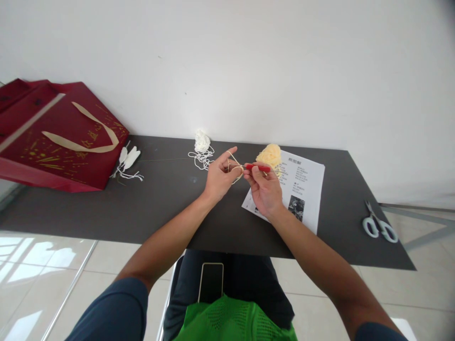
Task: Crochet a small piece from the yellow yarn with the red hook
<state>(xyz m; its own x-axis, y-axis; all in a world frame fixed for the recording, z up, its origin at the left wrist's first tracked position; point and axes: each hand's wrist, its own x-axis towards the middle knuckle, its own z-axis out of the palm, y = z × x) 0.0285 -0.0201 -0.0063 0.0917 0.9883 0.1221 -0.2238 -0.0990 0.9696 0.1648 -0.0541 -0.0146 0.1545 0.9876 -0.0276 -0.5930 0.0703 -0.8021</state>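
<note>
My right hand (265,189) grips a crochet hook (259,168) by its red handle, its metal tip pointing left. Pale yellow yarn (239,180) loops around the fingers of my left hand (221,175), which pinches it close to the hook's tip. The index finger of that hand is raised with the strand over it. Behind my right hand sits a yellow yarn ball (270,155), resting on the edge of a printed sheet (308,182). Where exactly the yarn meets the hook is too small to make out.
White yarn (202,142) lies in a loose heap by the wall. At left stand a red paper bag (67,142) and small white crocheted pieces (131,158) with tails. Scissors (378,225) rest near the right table edge. A phone (211,283) lies on my lap.
</note>
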